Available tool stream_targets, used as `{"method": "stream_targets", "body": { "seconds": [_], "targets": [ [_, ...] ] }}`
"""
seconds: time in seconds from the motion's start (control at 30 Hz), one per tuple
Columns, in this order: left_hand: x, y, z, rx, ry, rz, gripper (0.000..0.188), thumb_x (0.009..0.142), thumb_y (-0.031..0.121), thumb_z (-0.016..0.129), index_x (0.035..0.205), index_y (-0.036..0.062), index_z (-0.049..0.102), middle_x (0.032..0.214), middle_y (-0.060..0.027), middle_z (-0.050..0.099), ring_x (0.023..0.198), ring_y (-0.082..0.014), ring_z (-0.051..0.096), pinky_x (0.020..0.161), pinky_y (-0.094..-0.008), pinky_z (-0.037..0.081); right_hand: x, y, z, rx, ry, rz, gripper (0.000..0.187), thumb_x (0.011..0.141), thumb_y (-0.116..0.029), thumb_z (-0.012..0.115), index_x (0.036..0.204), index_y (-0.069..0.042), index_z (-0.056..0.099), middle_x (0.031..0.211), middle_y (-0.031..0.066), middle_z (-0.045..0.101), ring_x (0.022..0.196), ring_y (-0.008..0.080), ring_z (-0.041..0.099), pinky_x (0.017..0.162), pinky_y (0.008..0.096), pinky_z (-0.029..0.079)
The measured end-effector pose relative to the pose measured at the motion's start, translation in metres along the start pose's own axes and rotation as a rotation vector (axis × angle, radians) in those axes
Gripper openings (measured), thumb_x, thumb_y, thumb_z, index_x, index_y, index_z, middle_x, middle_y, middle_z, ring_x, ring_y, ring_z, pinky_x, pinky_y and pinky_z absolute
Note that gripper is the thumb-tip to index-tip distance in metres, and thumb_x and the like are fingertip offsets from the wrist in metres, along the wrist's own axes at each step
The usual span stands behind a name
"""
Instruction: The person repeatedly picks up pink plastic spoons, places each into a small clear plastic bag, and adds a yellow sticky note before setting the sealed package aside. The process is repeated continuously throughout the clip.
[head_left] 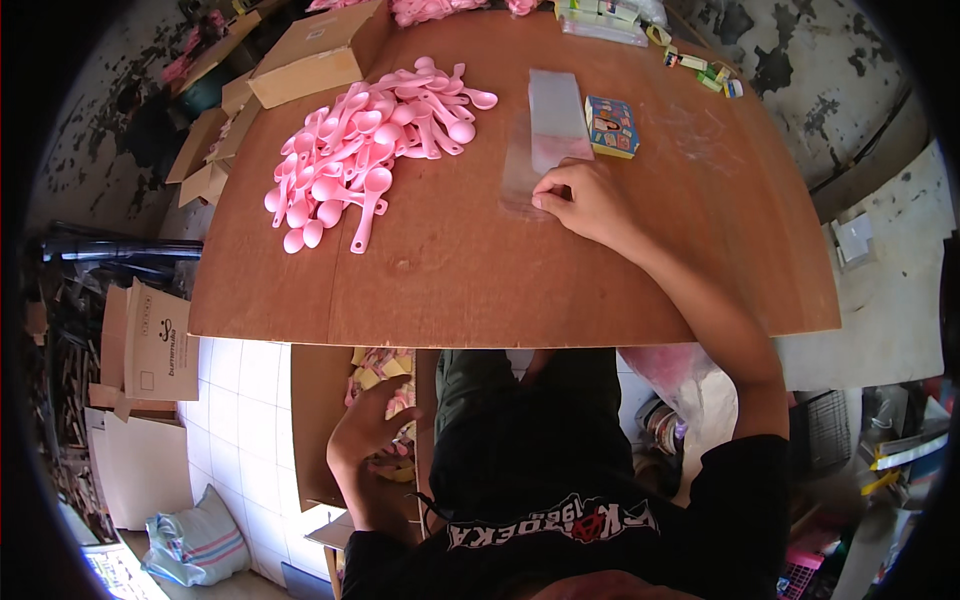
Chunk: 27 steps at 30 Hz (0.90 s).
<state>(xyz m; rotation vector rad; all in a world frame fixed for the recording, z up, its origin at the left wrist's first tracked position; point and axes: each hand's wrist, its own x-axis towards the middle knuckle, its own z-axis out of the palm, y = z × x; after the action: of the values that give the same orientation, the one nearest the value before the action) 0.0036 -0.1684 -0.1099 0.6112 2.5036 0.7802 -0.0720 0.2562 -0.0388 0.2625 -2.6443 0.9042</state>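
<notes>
My right hand [592,203] rests at the near end of a stack of clear plastic bags [558,105], its thumb and forefinger pinched together on the bag film. Right beside the stack lies a small blue-and-yellow patterned pack of cards or labels [612,127]. My left hand [368,424] hangs below the table edge with thumb and fingers apart, over an open cardboard box [318,430]. Inside that box are pink pieces with yellow labels [378,366]. A heap of pink plastic scoops [365,145] is spread on the left half of the table.
The brown wooden table [450,270] ends just before my lap. A closed carton [318,55] stands at its far left, pink bundles [435,10] and plastic packs [600,25] at the back. Yellow and green label rolls [700,70] lie far right. A tied sack [197,540] sits on the floor.
</notes>
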Motion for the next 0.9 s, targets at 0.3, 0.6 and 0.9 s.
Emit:
{"method": "stream_targets", "body": {
  "seconds": [0.3,0.6,0.9],
  "targets": [
    [0.042,0.153,-0.032,-0.491,-0.464,0.825,0.036,0.09,0.01,0.072,0.123,0.0017,0.063,0.112,-0.0167,0.071,0.091,-0.0278,0.073,0.077,-0.0399,0.059,-0.006,-0.002,0.009,0.061,0.136,-0.021,0.013,0.082,-0.015,0.076,0.084,-0.002,0.073,0.081,0.0139,0.067,0.073,0.0269,0.066,0.068,0.0379,0.051],
    [0.093,0.18,-0.06,0.23,0.149,0.774,0.038,0.087,0.019,0.072,0.121,0.0047,0.065,0.123,-0.0168,0.065,0.113,-0.0336,0.063,0.094,-0.0428,0.052,-0.007,0.007,0.014,0.038,0.258,-0.093,0.014,0.084,-0.016,0.074,0.085,-0.002,0.074,0.083,0.0151,0.067,0.079,0.0323,0.065,0.074,0.0413,0.049],
    [0.136,0.177,-0.041,0.475,0.263,0.687,0.058,0.086,0.023,0.071,0.134,-0.0023,0.052,0.138,-0.0224,0.052,0.126,-0.0424,0.051,0.106,-0.0493,0.042,-0.007,0.012,0.012,0.077,0.225,-0.025,0.014,0.085,-0.015,0.073,0.087,-0.001,0.074,0.083,0.0153,0.068,0.072,0.0288,0.065,0.065,0.0386,0.05]
  ]
}}
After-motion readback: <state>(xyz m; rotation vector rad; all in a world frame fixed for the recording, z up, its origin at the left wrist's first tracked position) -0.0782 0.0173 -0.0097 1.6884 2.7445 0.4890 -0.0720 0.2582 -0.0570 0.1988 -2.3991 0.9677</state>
